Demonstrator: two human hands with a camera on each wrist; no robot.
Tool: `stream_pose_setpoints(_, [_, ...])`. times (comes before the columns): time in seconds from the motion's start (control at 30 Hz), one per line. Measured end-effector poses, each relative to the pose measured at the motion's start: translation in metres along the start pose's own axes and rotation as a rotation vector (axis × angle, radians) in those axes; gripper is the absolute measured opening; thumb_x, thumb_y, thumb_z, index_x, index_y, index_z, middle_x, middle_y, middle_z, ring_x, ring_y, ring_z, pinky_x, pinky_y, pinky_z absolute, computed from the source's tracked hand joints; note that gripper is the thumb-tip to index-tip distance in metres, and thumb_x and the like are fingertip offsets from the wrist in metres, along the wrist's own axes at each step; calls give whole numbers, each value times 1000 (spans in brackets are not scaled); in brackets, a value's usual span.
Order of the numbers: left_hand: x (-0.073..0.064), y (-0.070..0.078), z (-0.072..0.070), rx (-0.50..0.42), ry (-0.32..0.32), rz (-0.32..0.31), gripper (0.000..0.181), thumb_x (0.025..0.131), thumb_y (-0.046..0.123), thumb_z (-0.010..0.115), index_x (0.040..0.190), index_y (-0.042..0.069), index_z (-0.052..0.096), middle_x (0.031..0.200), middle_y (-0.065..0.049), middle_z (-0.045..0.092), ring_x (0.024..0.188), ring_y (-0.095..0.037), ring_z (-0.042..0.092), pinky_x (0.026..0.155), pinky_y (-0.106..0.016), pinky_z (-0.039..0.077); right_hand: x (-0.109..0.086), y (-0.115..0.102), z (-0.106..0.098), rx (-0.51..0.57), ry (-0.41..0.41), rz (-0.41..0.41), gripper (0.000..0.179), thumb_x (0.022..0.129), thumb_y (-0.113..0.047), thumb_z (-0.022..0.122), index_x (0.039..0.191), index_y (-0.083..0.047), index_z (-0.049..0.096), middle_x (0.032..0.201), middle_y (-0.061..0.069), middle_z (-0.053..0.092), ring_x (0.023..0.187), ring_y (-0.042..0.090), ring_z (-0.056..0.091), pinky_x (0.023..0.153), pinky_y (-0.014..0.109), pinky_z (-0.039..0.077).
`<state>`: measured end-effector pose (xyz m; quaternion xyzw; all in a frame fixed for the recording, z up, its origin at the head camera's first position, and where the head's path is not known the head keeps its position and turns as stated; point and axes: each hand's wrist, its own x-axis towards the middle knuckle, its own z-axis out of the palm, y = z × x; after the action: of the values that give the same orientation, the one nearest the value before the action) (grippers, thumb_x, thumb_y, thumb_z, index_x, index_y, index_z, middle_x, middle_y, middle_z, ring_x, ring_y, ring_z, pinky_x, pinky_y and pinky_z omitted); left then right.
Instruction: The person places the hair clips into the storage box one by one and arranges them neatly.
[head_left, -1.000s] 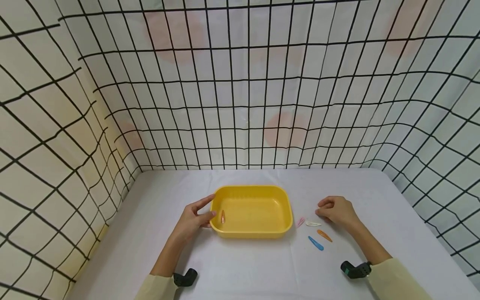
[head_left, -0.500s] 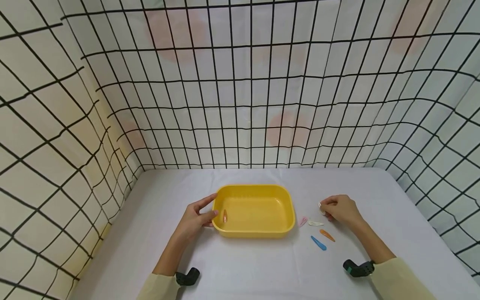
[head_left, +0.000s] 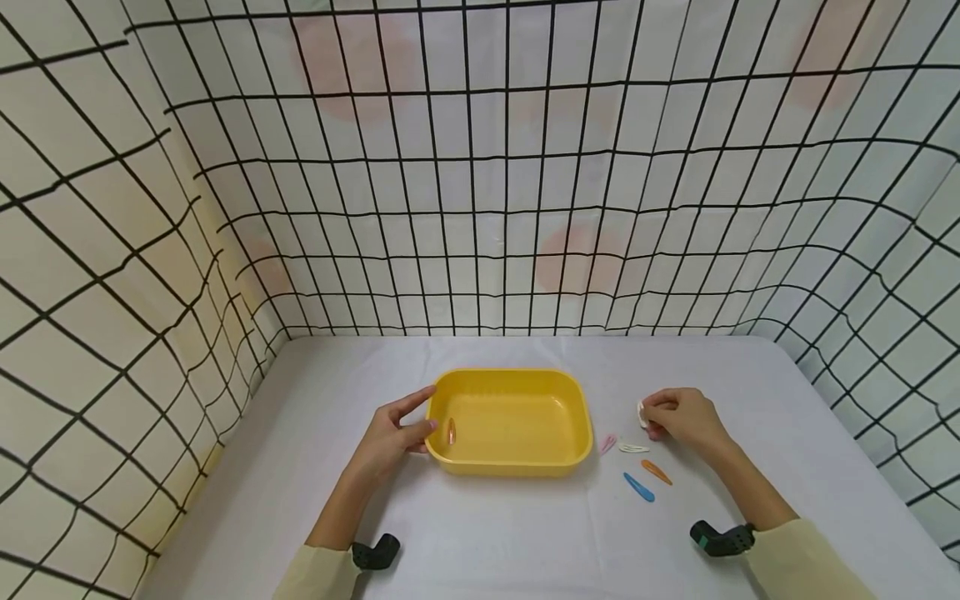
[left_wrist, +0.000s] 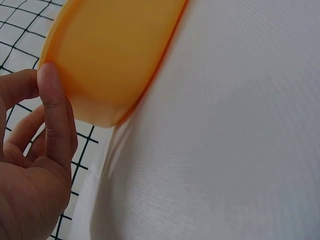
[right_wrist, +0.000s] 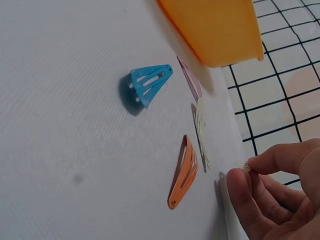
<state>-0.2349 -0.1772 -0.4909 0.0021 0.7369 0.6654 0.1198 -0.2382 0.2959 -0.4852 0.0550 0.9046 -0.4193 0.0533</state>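
A yellow plastic tray (head_left: 510, 469) sits mid-table, with one orange-brown hair clip (head_left: 452, 431) at its left end. My left hand (head_left: 390, 433) holds the tray's left side, thumb at the rim. Right of the tray, my right hand (head_left: 684, 414) pinches a white hair clip (head_left: 642, 414) between thumb and fingertips; in the right wrist view only a sliver of that clip (right_wrist: 242, 164) shows. On the cloth between tray and right hand lie a pink clip (head_left: 609, 443), a second white clip (head_left: 633, 447), an orange clip (head_left: 657, 472) and a blue clip (head_left: 639, 487).
A white cloth (head_left: 487, 542) covers the table. Fabric walls with a black grid (head_left: 480, 183) stand at the back and both sides. Black wrist cameras (head_left: 377, 552) sit near each sleeve cuff.
The right hand has picked up a white hair clip, which now shows at its fingertips. The left hand stays at the tray. The whole view has shifted slightly.
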Motion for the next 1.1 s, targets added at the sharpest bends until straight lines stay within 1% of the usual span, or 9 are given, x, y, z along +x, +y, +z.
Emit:
stream_pose_setpoints(0.1, [0,0,0,2,2,-4,61,90,8,75,147,23,59,162,-5,44,62,-19,68,64,-24,62,1,-4,1,12,0,14,33,96,-21,68,116,6,68,88,8,76,70,13,70,62,24,58])
stream_pose_setpoints(0.3, [1,-1,0,-5,1,-1,61,90,7,75,147,22,59,162,-6,45,62,-19,70,65,-25,63,2,-12,2,62,-10,49,35,98,-24,67,120,4,65,98,12,76,75,13,70,68,25,62])
stream_pose_setpoints(0.43, [1,-1,1,-5,3,2,61,90,7,75,147,22,59,162,-6,45,61,-19,69,64,-24,63,2,-18,3,79,-5,35,36,99,-24,66,122,3,65,102,13,75,78,13,71,70,23,62])
stream_pose_setpoints(0.53, [1,0,1,-6,6,-2,61,90,7,75,147,23,59,161,-5,46,60,-20,68,64,-24,63,2,-22,3,102,3,4,35,99,-22,66,122,5,64,101,12,75,78,14,72,71,24,63])
stream_pose_setpoints(0.63, [1,1,1,-9,8,-5,61,89,8,75,146,23,60,160,-4,47,60,-20,67,64,-24,63,1,-27,1,140,3,-11,34,99,-20,66,123,5,64,100,12,75,77,14,73,73,25,64])
stream_pose_setpoints(0.7, [1,1,1,-8,7,-10,61,89,9,76,146,24,60,160,-4,47,59,-20,66,64,-24,62,0,-31,0,166,-5,-17,35,100,-19,66,124,7,63,99,11,75,77,14,74,76,29,65])
stream_pose_setpoints(0.83, [1,0,1,-6,4,-7,62,89,10,77,146,24,59,161,-5,45,59,-19,67,63,-24,62,-1,-37,-1,213,-25,-30,36,101,-19,66,125,7,61,100,12,74,77,13,74,80,33,65])
stream_pose_setpoints(1.0, [1,-1,0,-5,2,-1,62,88,11,78,146,24,60,161,-5,45,58,-18,66,63,-23,62,-3,-47,1,236,-31,-45,36,101,-19,65,126,7,60,104,15,72,78,13,75,84,37,65])
stream_pose_setpoints(1.1, [1,-1,0,-11,0,-3,62,88,10,78,146,24,60,161,-4,45,58,-18,65,62,-23,62,-3,-56,3,248,-40,-54,36,101,-19,66,126,6,60,105,16,71,78,14,75,83,35,65])
